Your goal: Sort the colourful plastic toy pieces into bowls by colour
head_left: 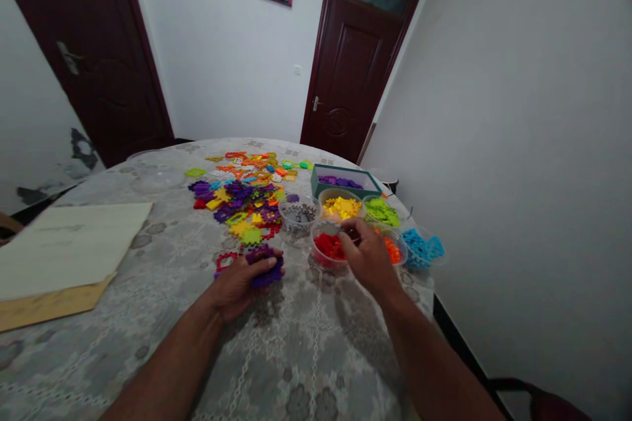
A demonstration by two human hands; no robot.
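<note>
My left hand (241, 284) rests on the table with its fingers wrapped round a stack of purple plastic pieces (265, 266). My right hand (368, 255) hovers over the bowl of red pieces (326, 248), fingers curled in a pinch at the bowl's far rim; what they hold is hidden. A heap of mixed coloured pieces (244, 197) lies just beyond my left hand.
Clear bowls hold dark (299, 214), yellow (342, 208), green (382, 212), orange (394, 251) and blue (422, 248) pieces. A teal box (344, 179) holds purple ones. Pale boards (64, 247) lie at the left. The round table (296, 355) ends close on the right.
</note>
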